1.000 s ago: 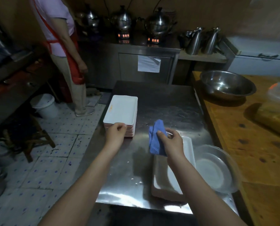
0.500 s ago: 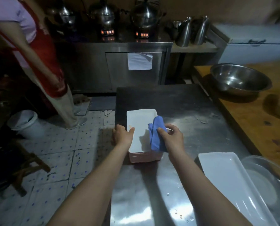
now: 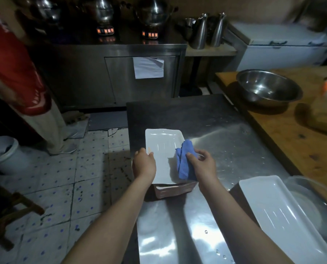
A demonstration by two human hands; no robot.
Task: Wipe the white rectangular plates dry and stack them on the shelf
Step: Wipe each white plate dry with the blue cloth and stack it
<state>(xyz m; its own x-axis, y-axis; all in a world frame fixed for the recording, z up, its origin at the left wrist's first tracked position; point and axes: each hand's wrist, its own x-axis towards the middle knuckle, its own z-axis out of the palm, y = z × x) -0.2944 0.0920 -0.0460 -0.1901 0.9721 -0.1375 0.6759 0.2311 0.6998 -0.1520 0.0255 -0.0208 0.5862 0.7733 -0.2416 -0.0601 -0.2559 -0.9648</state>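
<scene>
Pinching left rim of white rectangular ceramic plate in left grip, clutching bunched blue cloth over its right rim in right grip.

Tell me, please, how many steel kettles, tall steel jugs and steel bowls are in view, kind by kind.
Rounded shiny steel kettles on the back counter: 3
Tall tapered steel jugs on the side shelf: 2
Wide round steel mixing bowl on the wooden counter: 1
Total: 6
</scene>
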